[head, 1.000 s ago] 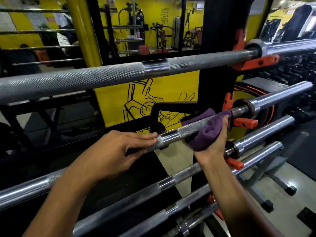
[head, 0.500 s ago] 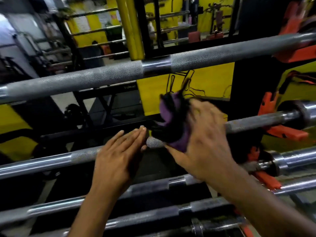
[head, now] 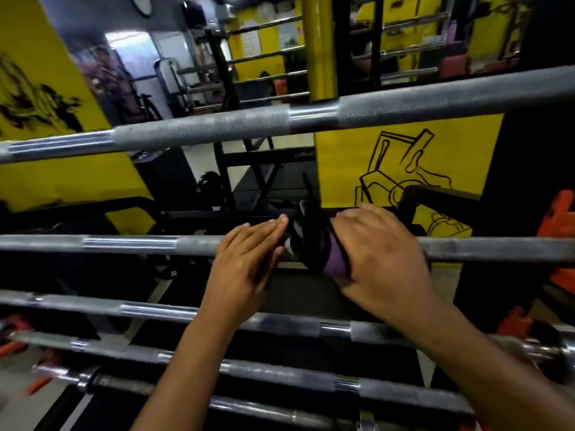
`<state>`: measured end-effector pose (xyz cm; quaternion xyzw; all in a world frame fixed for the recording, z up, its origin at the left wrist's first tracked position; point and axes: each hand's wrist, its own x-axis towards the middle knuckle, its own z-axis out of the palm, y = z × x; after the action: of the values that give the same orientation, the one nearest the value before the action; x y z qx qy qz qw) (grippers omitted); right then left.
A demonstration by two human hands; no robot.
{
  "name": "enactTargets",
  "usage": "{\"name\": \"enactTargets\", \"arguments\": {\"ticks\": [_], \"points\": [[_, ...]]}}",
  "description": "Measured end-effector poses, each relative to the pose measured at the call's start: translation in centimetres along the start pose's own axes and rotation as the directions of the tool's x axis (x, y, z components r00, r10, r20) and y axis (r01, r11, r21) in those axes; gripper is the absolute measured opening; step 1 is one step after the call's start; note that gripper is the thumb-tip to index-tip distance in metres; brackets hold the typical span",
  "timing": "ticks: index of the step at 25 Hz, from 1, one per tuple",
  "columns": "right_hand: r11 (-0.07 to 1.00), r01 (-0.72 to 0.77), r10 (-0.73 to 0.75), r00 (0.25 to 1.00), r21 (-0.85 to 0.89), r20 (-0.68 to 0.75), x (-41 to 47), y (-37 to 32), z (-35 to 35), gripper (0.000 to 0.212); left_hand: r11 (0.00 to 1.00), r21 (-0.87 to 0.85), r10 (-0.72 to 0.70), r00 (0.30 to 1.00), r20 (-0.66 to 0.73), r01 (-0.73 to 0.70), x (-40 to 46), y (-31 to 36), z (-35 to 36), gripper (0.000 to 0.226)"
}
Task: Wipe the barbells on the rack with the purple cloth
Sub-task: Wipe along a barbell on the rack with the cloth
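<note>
My right hand (head: 378, 259) wraps the purple cloth (head: 334, 262) around the second barbell (head: 130, 244) from the top of the rack, fingers curled over the bar so the cloth is clamped against the knurled steel; a dark fold of it sticks up past my knuckles. My left hand (head: 245, 265) lies just beside it on the same bar, fingers straight and together, gripping nothing, only steadying the shaft. I judge this to be mid-wipe on that bar, near its middle, with the top barbell (head: 202, 127) above and the lower barbells (head: 155, 309) below yet to be judged clean or not. The next stroke calls for a firm squeeze and a slide leftward along the bar, so my left hand must clear the path or shift further out. Compared with a second ago, the cloth has travelled from the bar's right end, by the orange rack hooks (head: 560, 219), toward its centre, and my left hand has let go of its grip and flattened
</note>
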<state>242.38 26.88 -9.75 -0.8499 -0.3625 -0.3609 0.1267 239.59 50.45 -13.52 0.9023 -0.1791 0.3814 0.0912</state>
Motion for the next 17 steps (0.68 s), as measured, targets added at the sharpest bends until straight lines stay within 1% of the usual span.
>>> {"name": "enactTargets", "arguments": {"ticks": [1, 2, 3, 4, 5, 6, 7, 8, 9, 10, 11, 12, 13, 15, 17], "points": [[0.989, 0.055, -0.048, 0.998, 0.134, -0.052, -1.9, 0.5, 0.4, 0.070, 1.000, -0.002, -0.004, 1.000, 0.006, 0.004, 0.0, 0.0, 0.0, 0.040], [0.962, 0.089, -0.075, 0.995, 0.258, -0.063, -4.0, 0.7, 1.0, 0.073, 1.000, -0.001, -0.011, 1.000, 0.023, 0.011, 0.1, 0.0, -0.1, 0.040], [0.914, 0.056, -0.042, 0.998, 0.402, -0.042, -5.9, 0.2, 1.6, 0.071, 1.000, 0.003, -0.028, 0.998, 0.049, 0.028, 0.1, 0.2, -0.2, 0.040], [0.817, -0.075, 0.090, 0.996, 0.572, 0.001, -7.8, -1.1, 2.0, 0.063, 0.999, 0.012, -0.050, 0.996, 0.069, 0.049, 0.1, 0.4, -0.3, 0.042], [0.596, -0.282, 0.318, 0.943, 0.752, 0.101, -9.2, -2.4, 2.1, 0.049, 0.998, 0.026, -0.065, 0.995, 0.074, 0.063, 0.0, 0.5, -0.4, 0.043], [0.218, -0.467, 0.523, 0.797, 0.857, 0.301, -9.9, -3.7, 2.1, 0.037, 0.997, 0.039, -0.076, 0.995, 0.070, 0.073, 0.0, 0.7, -0.5, 0.043], [-0.167, -0.526, 0.617, 0.604, 0.834, 0.504, -9.9, -4.4, 2.3, 0.027, 0.995, 0.047, -0.089, 0.994, 0.067, 0.086, 0.0, 0.9, -0.5, 0.043], [-0.373, -0.519, 0.639, 0.457, 0.769, 0.619, -9.7, -4.7, 2.9, 0.019, 0.994, 0.047, -0.105, 0.992, 0.068, 0.102, 0.0, 1.0, -0.5, 0.043], [-0.496, -0.495, 0.625, 0.366, 0.713, 0.689, -9.1, -4.8, 3.5, 0.016, 0.992, 0.045, -0.121, 0.990, 0.074, 0.118, 0.0, 1.2, -0.5, 0.043], [-0.596, -0.438, 0.593, 0.325, 0.673, 0.737, -7.9, -5.0, 3.3, 0.017, 0.990, 0.047, -0.136, 0.987, 0.083, 0.132, 0.0, 1.3, -0.5, 0.043], [-0.672, -0.356, 0.563, 0.324, 0.649, 0.761, -6.5, -5.2, 3.0, 0.021, 0.989, 0.049, -0.145, 0.985, 0.096, 0.140, 0.0, 1.4, -0.5, 0.043], [-0.727, -0.287, 0.531, 0.340, 0.623, 0.776, -5.3, -5.6, 2.5, 0.028, 0.988, 0.051, -0.149, 0.982, 0.114, 0.144, 0.0, 1.4, -0.6, 0.043], [-0.757, -0.251, 0.502, 0.366, 0.603, 0.783, -4.3, -6.1, 2.4, 0.034, 0.988, 0.057, -0.151, 0.980, 0.132, 0.144, 0.0, 1.4, -0.8, 0.044], [-0.775, -0.257, 0.461, 0.394, 0.577, 0.795, -3.4, -6.9, 2.3, 0.037, 0.988, 0.062, -0.146, 0.977, 0.157, 0.138, 0.0, 1.2, -1.0, 0.045], [-0.729, -0.318, 0.482, 0.392, 0.607, 0.784, -3.6, -6.8, 2.0, 0.031, 0.991, 0.054, -0.134, 0.976, 0.171, 0.126, -0.1, 1.0, -1.2, 0.045]]}}
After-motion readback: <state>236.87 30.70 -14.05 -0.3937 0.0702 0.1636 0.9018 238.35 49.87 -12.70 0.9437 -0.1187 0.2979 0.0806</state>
